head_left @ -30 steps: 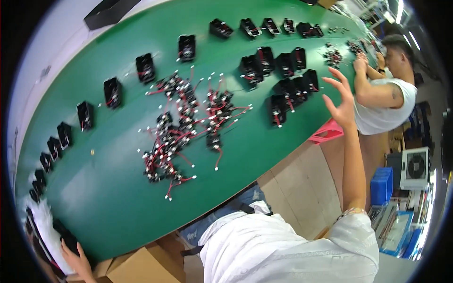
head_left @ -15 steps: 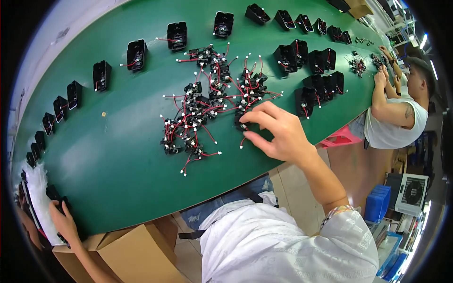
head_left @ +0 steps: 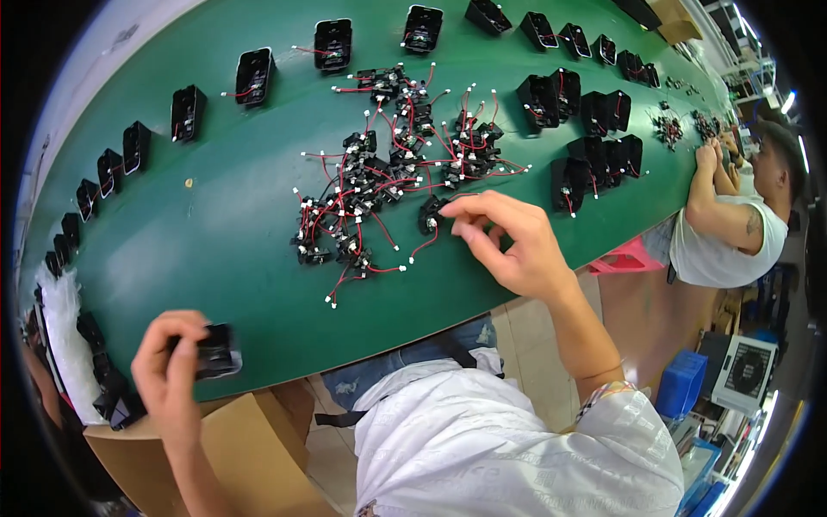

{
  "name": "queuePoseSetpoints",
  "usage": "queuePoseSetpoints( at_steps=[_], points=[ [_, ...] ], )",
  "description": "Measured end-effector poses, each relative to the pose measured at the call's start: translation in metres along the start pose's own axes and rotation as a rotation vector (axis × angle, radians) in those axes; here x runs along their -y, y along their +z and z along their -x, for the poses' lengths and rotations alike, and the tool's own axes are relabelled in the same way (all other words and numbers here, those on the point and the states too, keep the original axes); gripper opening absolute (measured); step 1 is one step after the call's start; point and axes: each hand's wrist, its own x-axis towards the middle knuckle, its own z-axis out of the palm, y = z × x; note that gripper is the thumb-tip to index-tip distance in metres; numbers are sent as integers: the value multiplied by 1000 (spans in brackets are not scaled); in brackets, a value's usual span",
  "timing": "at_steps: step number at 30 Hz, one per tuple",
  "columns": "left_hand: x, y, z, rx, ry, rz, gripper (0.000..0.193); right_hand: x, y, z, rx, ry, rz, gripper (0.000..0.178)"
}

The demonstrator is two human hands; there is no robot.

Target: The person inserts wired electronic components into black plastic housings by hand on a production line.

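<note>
My left hand [head_left: 172, 370], at the near left table edge, grips a black plastic housing [head_left: 220, 351] with an open box shape, slightly blurred. My right hand [head_left: 521, 250] is over the table's near middle, thumb and index finger closing on the right side of a small black part with a red wire [head_left: 430, 215]. That part lies apart from the pile; whether it is lifted off the table cannot be told. Just left of it spreads a loose heap of similar wired black parts [head_left: 366, 185] with white connectors.
Open black housings [head_left: 333, 45] line the far side of the green table [head_left: 250, 198]. More housings [head_left: 568, 181] are grouped at right. A plastic bag [head_left: 65, 345] lies at far left above a cardboard box [head_left: 250, 448]. Another person [head_left: 732, 224] works at right.
My left hand has come up from the left edge toward the right with a black housing. My right hand has drawn a small wired part away from the pile, toward me and left.
</note>
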Motion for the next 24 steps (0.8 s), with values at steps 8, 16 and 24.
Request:
queuePoseSetpoints(
  at_steps=[8,16,24],
  points=[
    [-42,110,-25,449,221,64,35,-4,-3,-25,57,-416,420,28],
    [0,177,11,436,146,482,33,-6,-7,-34,151,-480,466,24],
    [8,189,17,265,12,631,50,-3,6,-16,52,-243,364,30]
  ],
)
